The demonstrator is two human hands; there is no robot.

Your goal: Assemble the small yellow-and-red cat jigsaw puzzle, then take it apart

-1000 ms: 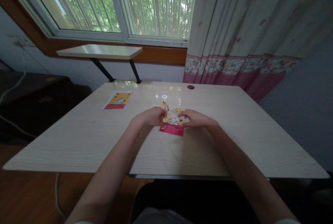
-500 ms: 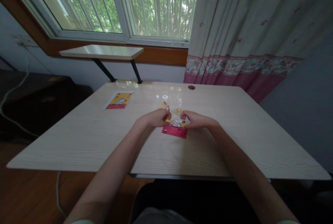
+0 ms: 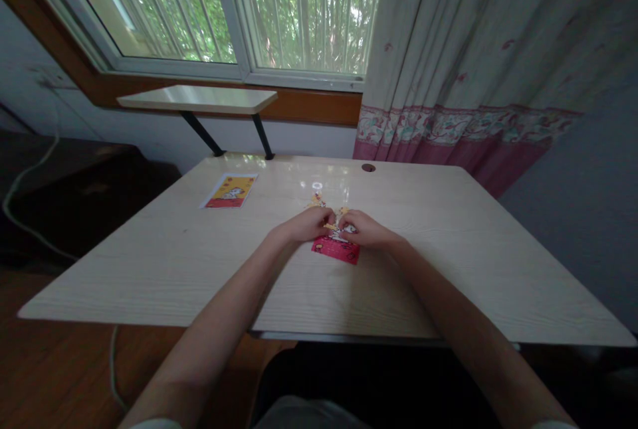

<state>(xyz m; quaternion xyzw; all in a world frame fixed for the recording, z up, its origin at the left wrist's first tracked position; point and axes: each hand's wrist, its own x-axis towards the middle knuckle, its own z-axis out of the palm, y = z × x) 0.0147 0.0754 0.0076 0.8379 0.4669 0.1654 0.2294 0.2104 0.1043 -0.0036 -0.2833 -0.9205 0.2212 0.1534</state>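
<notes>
A partly joined jigsaw puzzle [image 3: 335,250] lies near the middle of the desk, its lower part red and its upper part yellow and white. From the left, my left hand [image 3: 315,222] reaches over its upper edge, fingers pinched, with a small yellow puzzle piece [image 3: 329,226] at the fingertips. Close beside it, my right hand [image 3: 362,228] covers the upper right of the puzzle with curled fingers. Whatever is between those fingers is hidden. Loose yellow pieces [image 3: 317,200] lie just beyond my hands.
A picture sheet [image 3: 232,191] in yellow and red lies at the desk's back left. Behind it, a raised shelf [image 3: 199,98] stands on dark brackets. A round cable hole [image 3: 368,168] sits near the back edge of the desk [image 3: 448,283]. A curtain [image 3: 448,84] hangs behind.
My hands have come closer together over the puzzle's upper part, the right one moving left. The white figure there is now more covered. The view has shifted slightly.
</notes>
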